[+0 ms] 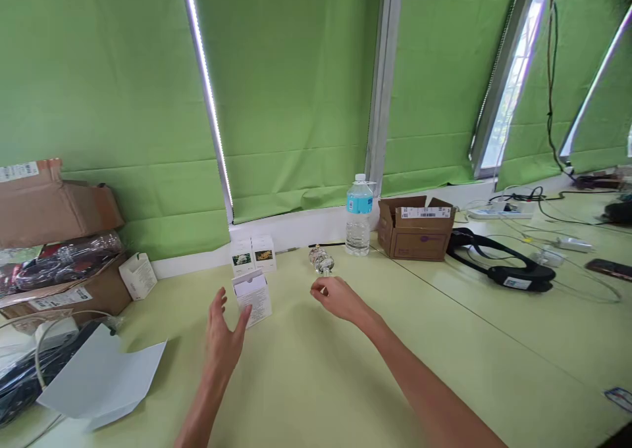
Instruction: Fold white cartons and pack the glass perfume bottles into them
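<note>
A small white box (253, 301) stands on the pale green table with its top flap up. My left hand (224, 329) is just left of and in front of it, thumb and fingers spread and nothing between them. To the right, my right hand (337, 298) has its fingers curled together, thumb against the fingertips; whatever they may hold is too small to make out. Just beyond that hand lie small clear glass-like objects (321, 260). Behind the open box, two white boxes with flower pictures (253, 256) stand side by side against the wall ledge.
A water bottle (358, 219) and an open brown carton (417, 234) stand at the back, beside a black headset (518, 275) and cables. Cartons (59, 208), a tilted white box (138, 276) and a folded white sheet (106, 375) are at left. A phone (609, 268) lies far right.
</note>
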A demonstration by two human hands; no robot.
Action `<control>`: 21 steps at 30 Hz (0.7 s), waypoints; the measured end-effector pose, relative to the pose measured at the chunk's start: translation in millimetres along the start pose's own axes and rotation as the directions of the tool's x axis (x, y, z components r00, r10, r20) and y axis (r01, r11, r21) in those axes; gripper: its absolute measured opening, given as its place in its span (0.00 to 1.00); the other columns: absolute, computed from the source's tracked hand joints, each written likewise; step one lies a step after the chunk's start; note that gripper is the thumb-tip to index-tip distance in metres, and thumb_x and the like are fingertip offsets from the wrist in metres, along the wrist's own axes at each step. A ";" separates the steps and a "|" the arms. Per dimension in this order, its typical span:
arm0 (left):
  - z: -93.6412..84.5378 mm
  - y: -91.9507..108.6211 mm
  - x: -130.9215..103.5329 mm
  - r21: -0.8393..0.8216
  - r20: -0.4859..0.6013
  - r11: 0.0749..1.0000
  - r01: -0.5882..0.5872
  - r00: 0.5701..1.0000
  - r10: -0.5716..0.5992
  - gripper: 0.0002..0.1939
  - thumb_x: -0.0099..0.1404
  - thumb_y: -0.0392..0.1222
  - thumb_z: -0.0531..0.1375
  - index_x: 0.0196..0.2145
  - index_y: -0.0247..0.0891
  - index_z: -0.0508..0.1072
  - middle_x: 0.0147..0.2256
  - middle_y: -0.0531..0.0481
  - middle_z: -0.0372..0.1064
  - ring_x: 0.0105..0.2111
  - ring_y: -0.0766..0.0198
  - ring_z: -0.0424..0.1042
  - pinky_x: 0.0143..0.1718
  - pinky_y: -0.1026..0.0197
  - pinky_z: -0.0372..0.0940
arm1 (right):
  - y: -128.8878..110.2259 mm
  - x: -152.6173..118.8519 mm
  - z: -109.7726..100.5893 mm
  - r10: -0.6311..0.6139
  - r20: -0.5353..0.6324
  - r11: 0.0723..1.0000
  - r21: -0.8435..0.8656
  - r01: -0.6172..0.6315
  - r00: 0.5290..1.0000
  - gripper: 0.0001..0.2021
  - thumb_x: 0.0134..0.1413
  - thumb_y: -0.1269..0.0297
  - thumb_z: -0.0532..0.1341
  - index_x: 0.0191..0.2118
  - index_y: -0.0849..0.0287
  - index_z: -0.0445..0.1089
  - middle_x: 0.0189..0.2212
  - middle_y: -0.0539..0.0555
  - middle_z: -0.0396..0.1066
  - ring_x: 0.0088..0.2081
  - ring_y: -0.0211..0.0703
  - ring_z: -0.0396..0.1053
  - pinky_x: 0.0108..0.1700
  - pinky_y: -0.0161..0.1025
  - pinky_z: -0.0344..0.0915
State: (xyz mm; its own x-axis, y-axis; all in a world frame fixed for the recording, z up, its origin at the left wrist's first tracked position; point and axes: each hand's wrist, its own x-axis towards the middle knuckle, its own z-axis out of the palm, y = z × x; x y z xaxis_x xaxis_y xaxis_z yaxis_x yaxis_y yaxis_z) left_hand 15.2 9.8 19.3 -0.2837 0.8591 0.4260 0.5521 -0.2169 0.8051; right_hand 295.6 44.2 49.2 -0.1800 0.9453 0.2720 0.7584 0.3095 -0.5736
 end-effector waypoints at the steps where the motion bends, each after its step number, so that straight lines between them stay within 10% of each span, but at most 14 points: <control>1: -2.3 11.5 -3.5 0.029 -0.055 0.998 -0.048 0.997 0.049 0.33 0.61 0.57 0.56 0.60 0.42 0.55 0.56 0.39 0.61 0.52 0.48 0.65 0.47 0.48 0.64 | 6.6 2.7 -2.1 0.028 -0.029 1.000 -0.009 -0.029 0.999 0.11 0.55 0.62 0.57 0.34 0.57 0.76 0.32 0.54 0.77 0.34 0.45 0.72 0.36 0.37 0.61; 3: -4.6 32.2 -11.5 0.074 -0.126 0.992 -0.102 0.986 0.110 0.23 0.64 0.56 0.54 0.51 0.41 0.64 0.44 0.43 0.70 0.40 0.55 0.71 0.38 0.55 0.65 | 21.0 7.5 -5.2 0.085 -0.082 0.996 -0.023 -0.087 0.993 0.12 0.56 0.62 0.56 0.32 0.58 0.76 0.31 0.54 0.77 0.34 0.45 0.72 0.36 0.37 0.61; 5: -2.5 44.8 -20.3 0.065 0.098 0.983 -0.170 0.982 0.163 0.16 0.66 0.54 0.51 0.43 0.42 0.68 0.32 0.49 0.72 0.29 0.61 0.69 0.31 0.61 0.63 | 35.2 11.2 -6.6 0.139 -0.129 0.989 -0.031 -0.144 0.982 0.12 0.56 0.62 0.55 0.32 0.58 0.76 0.32 0.55 0.77 0.35 0.46 0.72 0.37 0.37 0.61; 10: 13.3 37.4 -35.9 0.077 0.617 0.955 -0.287 0.766 0.180 0.13 0.65 0.47 0.52 0.43 0.45 0.72 0.30 0.52 0.73 0.26 0.63 0.69 0.28 0.63 0.59 | 59.5 19.1 -1.5 0.249 -0.228 0.964 -0.039 -0.264 0.941 0.14 0.57 0.63 0.54 0.43 0.60 0.73 0.40 0.57 0.76 0.39 0.47 0.73 0.39 0.37 0.63; 21: 14.7 22.7 -33.5 0.260 0.616 0.869 -0.420 0.766 0.185 0.13 0.66 0.39 0.49 0.41 0.44 0.72 0.39 0.48 0.74 0.34 0.59 0.72 0.30 0.62 0.53 | 66.3 71.1 12.3 0.300 -0.287 0.939 -0.080 -0.335 0.910 0.38 0.47 0.53 0.64 0.62 0.60 0.52 0.56 0.63 0.62 0.58 0.60 0.58 0.53 0.46 0.59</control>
State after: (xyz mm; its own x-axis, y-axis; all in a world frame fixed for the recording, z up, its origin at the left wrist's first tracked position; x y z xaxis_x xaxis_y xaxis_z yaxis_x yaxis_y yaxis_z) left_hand 48.8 -17.0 17.3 0.3682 0.9031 0.2210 0.8033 -0.4287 0.4134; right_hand 325.4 133.2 21.0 0.2434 0.9233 0.2972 0.8223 -0.0339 -0.5680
